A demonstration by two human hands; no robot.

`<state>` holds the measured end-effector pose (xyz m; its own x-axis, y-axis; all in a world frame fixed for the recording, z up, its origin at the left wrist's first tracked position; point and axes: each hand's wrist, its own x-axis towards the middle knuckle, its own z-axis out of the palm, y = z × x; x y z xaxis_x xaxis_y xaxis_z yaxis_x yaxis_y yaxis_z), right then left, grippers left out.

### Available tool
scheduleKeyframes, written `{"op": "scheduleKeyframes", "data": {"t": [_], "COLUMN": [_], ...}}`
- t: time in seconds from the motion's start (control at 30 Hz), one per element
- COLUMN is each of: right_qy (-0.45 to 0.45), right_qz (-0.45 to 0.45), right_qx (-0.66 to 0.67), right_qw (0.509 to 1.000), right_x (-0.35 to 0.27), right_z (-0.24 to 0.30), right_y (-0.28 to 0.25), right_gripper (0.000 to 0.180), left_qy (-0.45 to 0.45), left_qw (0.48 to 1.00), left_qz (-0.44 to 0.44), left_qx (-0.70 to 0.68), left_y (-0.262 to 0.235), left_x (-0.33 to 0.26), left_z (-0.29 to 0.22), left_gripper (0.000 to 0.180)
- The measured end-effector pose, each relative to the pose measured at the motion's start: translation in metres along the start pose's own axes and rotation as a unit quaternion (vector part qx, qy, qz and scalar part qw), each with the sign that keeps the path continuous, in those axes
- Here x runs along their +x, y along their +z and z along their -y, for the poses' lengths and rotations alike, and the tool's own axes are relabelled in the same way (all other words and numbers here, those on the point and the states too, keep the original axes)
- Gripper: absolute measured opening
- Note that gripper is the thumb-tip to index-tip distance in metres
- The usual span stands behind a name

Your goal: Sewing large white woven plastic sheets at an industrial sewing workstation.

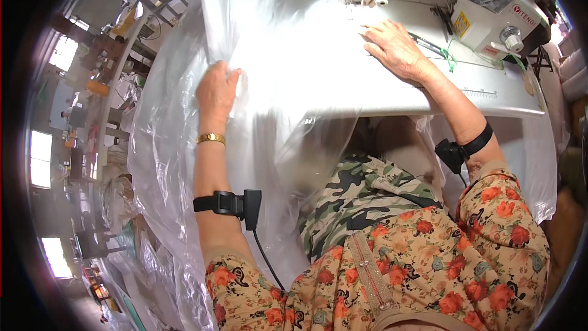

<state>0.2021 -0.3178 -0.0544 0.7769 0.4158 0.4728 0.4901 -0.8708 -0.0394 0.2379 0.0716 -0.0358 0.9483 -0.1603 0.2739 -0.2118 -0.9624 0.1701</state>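
Plastic sheeting, whitish, spread left of sewing machine; left hand curled round sheeting's fold, farther from machine; right hand flat, outstretched, near machine

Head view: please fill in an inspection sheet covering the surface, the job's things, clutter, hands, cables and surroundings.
Surface: white sewing table with a printed scale near its front edge.
Job's things: translucent plastic sheet, spread over the table's left part and hanging down toward the lap; sewing machine, display lit.
Clutter: green thread and dark slender tools beside the machine.
Hands: left hand curled against the sheet, grip unclear; right hand palm down, fingers extended, near the machine's needle end. Glare hides the sheet's edge there.
Cables: a black cable from the left forearm device; another at the right one.
Surroundings: bright windows at left.
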Motion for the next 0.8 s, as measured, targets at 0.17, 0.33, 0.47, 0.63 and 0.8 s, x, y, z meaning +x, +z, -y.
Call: {"op": "scheduleKeyframes", "data": {"t": [0.17,0.33,0.47,0.63,0.8], "right_qy": [-0.002,-0.073,-0.129,0.396,0.247], "right_qz": [0.020,-0.006,-0.061,0.013,0.279], "right_qx": [0.046,0.149,0.293,0.708,0.785], "right_qw": [0.999,0.986,0.945,0.584,0.496], "right_x": [0.000,-0.031,-0.083,-0.121,-0.090], "right_z": [0.023,0.071,0.119,0.150,0.209], "right_y": [0.004,-0.010,-0.014,0.076,0.025], "right_gripper": [0.030,0.036,0.026,0.021,0.027], "left_qy": [0.036,-0.026,-0.089,-0.019,0.165], "left_qw": [0.998,0.994,0.991,0.971,0.985], "left_qz": [-0.037,-0.011,-0.016,-0.007,-0.048], "left_qx": [0.037,0.110,0.102,0.236,-0.004], "left_y": [0.006,-0.026,-0.057,-0.055,-0.082], "left_x": [-0.012,-0.054,-0.081,-0.069,-0.045], "left_z": [0.013,0.067,0.097,0.100,-0.042], "left_gripper": [0.024,0.019,0.024,0.021,0.021]}}
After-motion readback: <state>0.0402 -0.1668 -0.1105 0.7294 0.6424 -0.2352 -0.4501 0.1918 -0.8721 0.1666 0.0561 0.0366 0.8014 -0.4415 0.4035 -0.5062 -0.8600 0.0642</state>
